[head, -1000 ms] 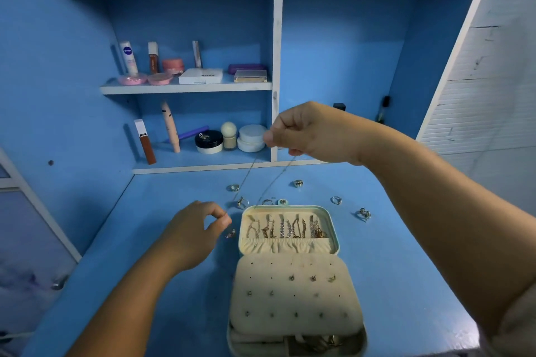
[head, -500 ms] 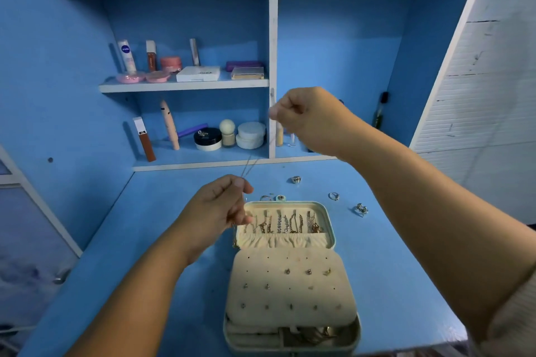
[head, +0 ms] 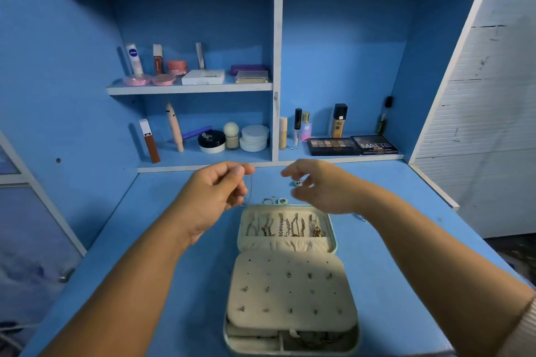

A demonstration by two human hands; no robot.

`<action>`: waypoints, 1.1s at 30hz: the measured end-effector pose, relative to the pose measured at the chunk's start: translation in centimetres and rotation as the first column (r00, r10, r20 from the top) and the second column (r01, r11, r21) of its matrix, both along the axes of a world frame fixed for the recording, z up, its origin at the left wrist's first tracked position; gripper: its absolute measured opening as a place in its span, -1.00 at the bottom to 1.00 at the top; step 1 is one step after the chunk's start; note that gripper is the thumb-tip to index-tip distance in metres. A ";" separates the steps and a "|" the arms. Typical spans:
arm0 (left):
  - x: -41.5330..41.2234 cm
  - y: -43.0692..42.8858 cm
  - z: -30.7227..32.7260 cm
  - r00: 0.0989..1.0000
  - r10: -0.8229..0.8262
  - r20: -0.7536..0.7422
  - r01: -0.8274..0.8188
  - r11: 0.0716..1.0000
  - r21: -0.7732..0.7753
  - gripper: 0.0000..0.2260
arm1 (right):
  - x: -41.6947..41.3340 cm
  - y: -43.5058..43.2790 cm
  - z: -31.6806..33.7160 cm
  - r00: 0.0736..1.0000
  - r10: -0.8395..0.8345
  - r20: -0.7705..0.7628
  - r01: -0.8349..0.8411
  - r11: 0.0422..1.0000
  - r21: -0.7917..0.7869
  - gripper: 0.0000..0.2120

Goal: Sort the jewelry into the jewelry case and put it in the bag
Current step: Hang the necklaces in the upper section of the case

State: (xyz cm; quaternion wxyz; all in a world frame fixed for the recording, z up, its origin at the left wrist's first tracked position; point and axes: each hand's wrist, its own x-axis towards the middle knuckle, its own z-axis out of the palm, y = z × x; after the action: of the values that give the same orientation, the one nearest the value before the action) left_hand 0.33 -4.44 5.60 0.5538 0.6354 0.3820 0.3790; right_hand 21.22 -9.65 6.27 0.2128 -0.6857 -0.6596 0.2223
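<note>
Left hand (head: pixel 216 191) pinching thin chain (head: pixel 250 191), hanging vertically just beyond open jewelry case (head: pixel 285 243), far-left corner. Right hand (head: pixel 316 187) released, fingers spread, beside it; left nearer.

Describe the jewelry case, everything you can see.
The case lies open on the blue desk, pale green shell, cream fabric lining. Its far half holds necklaces hung above a gathered pocket. A cream panel dotted with stud earrings covers the near half, compartments showing beneath. Neither hand touches it.
</note>
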 end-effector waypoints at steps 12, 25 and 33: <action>-0.2 -0.3 0.0 0.932 0.131 -0.339 0.023 0.910 0.415 -0.83 | -5.0 1.1 -1.2 0.947 0.037 -0.318 0.011 0.989 0.146 -0.86; -0.9 0.6 -2.8 0.971 0.132 -0.197 -0.080 0.964 0.254 -0.82 | -3.8 1.4 3.3 0.999 0.027 -0.020 -0.022 0.982 0.186 -0.87; -0.3 1.6 -4.4 0.980 0.040 -0.194 -0.009 0.987 0.160 -0.86 | -2.4 1.8 2.9 0.980 -0.021 0.196 -0.002 0.994 0.113 -0.87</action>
State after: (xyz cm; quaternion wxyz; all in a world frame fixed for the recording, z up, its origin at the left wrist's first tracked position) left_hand 0.06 -2.88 1.17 0.4564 0.7070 0.4114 0.3502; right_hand 18.83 -7.89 9.19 0.1861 -0.6944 -0.6856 0.1149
